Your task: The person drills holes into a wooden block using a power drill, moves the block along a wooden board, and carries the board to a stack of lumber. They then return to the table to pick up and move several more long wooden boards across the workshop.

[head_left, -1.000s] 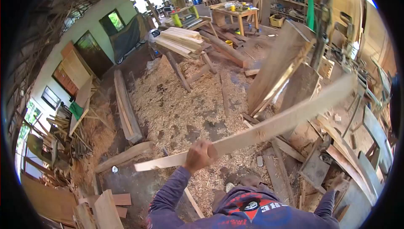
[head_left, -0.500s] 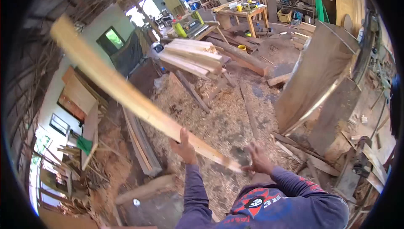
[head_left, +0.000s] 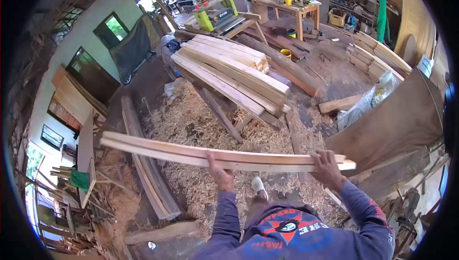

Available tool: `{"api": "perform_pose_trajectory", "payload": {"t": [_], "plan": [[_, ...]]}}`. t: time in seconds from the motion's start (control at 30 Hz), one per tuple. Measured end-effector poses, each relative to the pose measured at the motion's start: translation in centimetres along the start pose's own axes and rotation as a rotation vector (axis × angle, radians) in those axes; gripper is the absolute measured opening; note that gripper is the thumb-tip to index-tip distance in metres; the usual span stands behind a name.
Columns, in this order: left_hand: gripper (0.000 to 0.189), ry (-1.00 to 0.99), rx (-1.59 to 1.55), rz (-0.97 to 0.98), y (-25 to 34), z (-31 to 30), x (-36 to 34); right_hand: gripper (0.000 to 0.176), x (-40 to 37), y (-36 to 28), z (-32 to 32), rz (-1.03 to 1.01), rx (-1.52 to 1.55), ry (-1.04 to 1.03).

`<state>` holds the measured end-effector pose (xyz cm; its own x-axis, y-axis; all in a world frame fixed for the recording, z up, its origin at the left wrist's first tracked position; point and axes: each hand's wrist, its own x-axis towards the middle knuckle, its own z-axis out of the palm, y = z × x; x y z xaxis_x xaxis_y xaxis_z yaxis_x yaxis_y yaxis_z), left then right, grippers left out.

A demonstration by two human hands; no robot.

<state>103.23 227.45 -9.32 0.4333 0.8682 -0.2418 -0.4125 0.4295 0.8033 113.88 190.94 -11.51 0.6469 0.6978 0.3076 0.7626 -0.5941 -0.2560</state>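
Observation:
A long, pale wooden plank (head_left: 267, 159) with a dark line running along its length lies nearly level across the view. My left hand (head_left: 222, 173) is closed around it near the middle, thumb up against its face and fingers hidden behind. Close to the plank's right end, my right hand (head_left: 329, 168) grips it with the fingers bent over the upper edge. Beyond the plank, a stack of similar pale planks (head_left: 229, 71) rests at an angle on dark timber supports.
Wood shavings (head_left: 181, 126) cover the floor, where my foot (head_left: 259, 188) shows. Long beams (head_left: 143, 159) lie to the left. A broad slab (head_left: 387, 126) leans at the right. Behind the stack stand a table saw (head_left: 222, 18) and a wooden workbench (head_left: 300, 11).
The plank has swung from a steep slant, left end high, to nearly level. My right hand has gone from spread fingers near its end to gripping it. The view has shifted.

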Motion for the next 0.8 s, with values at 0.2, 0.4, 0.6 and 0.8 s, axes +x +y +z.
{"api": "perform_pose_trajectory", "payload": {"t": [0.2,0.4,0.6,0.8], "plan": [[0.047,-0.091,-0.008,-0.302,-3.9,6.4,14.8,0.074,5.8,-2.1,0.3,0.136,-0.033,-0.054],[0.049,-0.255,0.207,-0.292,-6.4,14.1,26.8,0.079,15.1,-6.1,0.7,0.374,0.113,-0.207],[0.050,-0.215,0.436,-0.336,-12.5,19.9,39.3,0.072,25.7,-2.0,5.5,0.475,0.316,-0.221],[0.068,-0.392,0.716,-0.381,-11.6,23.3,50.9,0.065,38.5,2.5,9.7,0.658,0.648,-0.666]]}}
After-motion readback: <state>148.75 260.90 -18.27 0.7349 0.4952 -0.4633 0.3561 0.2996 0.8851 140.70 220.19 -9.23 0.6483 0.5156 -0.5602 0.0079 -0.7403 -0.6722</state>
